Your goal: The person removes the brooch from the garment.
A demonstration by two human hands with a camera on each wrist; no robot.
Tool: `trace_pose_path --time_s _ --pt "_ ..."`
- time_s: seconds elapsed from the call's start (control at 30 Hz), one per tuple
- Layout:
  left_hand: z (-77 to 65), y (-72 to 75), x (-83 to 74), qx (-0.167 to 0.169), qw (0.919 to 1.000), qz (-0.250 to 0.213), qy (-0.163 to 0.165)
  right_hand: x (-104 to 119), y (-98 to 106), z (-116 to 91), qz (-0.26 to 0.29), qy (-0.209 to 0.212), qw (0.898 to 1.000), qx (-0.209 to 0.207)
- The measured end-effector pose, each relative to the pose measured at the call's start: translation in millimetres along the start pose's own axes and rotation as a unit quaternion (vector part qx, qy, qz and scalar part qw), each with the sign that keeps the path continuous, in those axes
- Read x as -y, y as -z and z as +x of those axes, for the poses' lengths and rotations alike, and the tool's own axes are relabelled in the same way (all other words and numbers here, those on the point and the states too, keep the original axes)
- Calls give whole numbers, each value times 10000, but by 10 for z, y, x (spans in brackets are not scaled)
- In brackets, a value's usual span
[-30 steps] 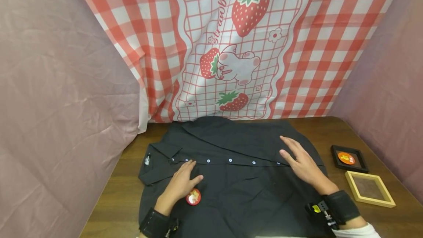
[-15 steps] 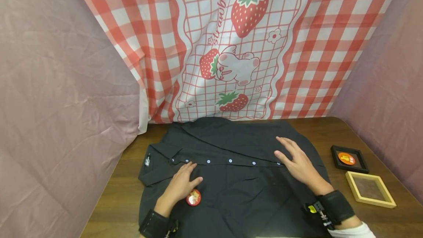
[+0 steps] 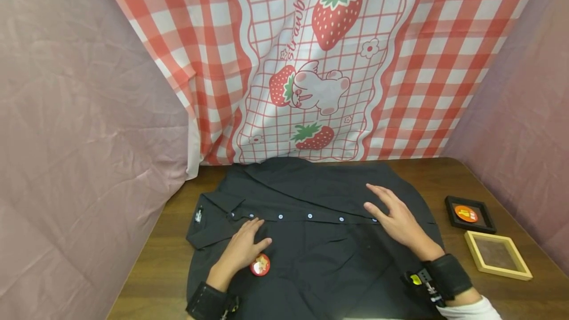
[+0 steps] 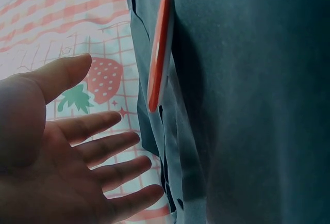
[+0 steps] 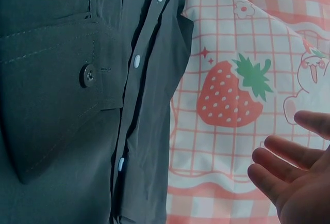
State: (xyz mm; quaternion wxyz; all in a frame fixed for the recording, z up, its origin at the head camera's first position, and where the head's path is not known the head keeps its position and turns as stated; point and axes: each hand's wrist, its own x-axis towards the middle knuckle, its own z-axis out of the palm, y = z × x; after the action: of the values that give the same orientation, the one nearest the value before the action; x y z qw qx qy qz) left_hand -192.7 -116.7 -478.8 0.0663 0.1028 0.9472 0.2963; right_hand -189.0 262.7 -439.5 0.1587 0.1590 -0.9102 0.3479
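Observation:
A dark button-up shirt (image 3: 320,260) lies spread on the table, collar to the left, with a row of pale buttons (image 3: 309,216) along its placket. On its near left part sits a round red badge (image 3: 260,264), seen edge-on as a red badge (image 4: 160,53) in the left wrist view. My left hand (image 3: 242,247) is just beside the badge, fingers spread and holding nothing; whether the fingertips touch the cloth I cannot tell. Over the shirt's right part is my right hand (image 3: 400,221), fingers extended and apart, also holding nothing. A dark button (image 5: 88,75) shows in the right wrist view.
At the table's right side lies a black frame (image 3: 453,219) with an orange round badge (image 3: 466,213) in it. Nearer is a pale wooden frame (image 3: 502,273). A red-and-white strawberry cloth (image 3: 213,63) hangs behind the table, with pinkish drapes (image 3: 89,137) on both sides.
My right hand has drifted slightly to the left over the shirt. The left hand, badge, shirt and frames stay practically where they were.

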Motion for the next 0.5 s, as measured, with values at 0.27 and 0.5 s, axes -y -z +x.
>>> trace_pose_path --time_s 0.27,0.5 --pt "-7 17 12 -11 10000 11 -85 3 -56 49 -35 -7 9999 113" --pt "-26 39 23 -22 10000 7 11 68 -180 51 127 21 9997 202"
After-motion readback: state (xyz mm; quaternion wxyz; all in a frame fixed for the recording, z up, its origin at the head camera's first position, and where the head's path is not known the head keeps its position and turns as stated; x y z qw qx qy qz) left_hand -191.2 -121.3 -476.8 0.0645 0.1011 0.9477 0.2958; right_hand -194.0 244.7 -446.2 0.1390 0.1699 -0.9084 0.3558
